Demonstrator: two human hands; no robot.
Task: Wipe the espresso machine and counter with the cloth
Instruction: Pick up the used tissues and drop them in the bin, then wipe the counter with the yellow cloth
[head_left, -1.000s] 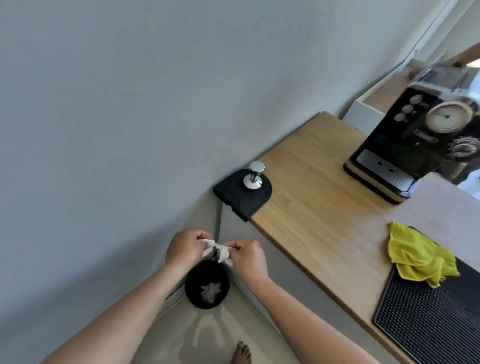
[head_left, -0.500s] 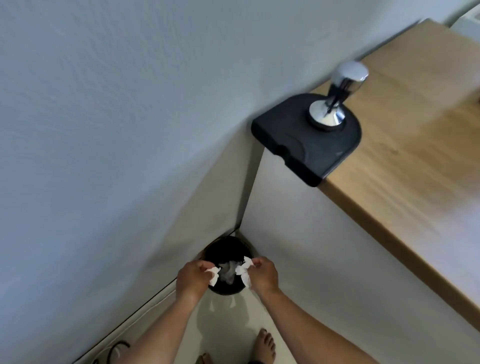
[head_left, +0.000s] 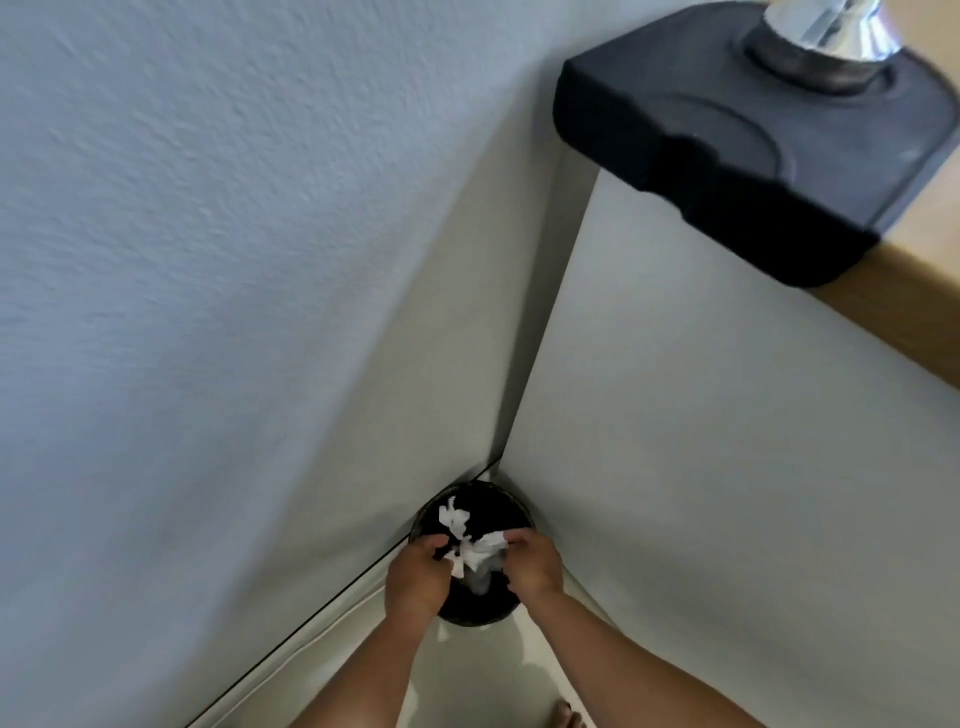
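Down low over the black bin (head_left: 470, 620) in the floor (head_left: 467, 673) corner, left hand (head_left: 415, 577) and right hand (head_left: 535, 564) together, fingers (head_left: 519, 538) of both pinching ragged white paper (head_left: 480, 553), another scrap (head_left: 453, 517) in the bin, wooden worktop (head_left: 893, 296) edge top right, black mat (head_left: 727, 171) overhanging its corner, steel tamper (head_left: 826, 36) on the mat.

At your upper right, the wooden bench (head_left: 924, 301) carries a black tamping mat (head_left: 753, 156) that overhangs its corner, with a steel tamper (head_left: 826, 36) standing on the mat. Below you, the pale floor (head_left: 467, 675) bears a round black waste bin (head_left: 483, 613) tucked into the wall corner, and your bare foot (head_left: 566, 714).
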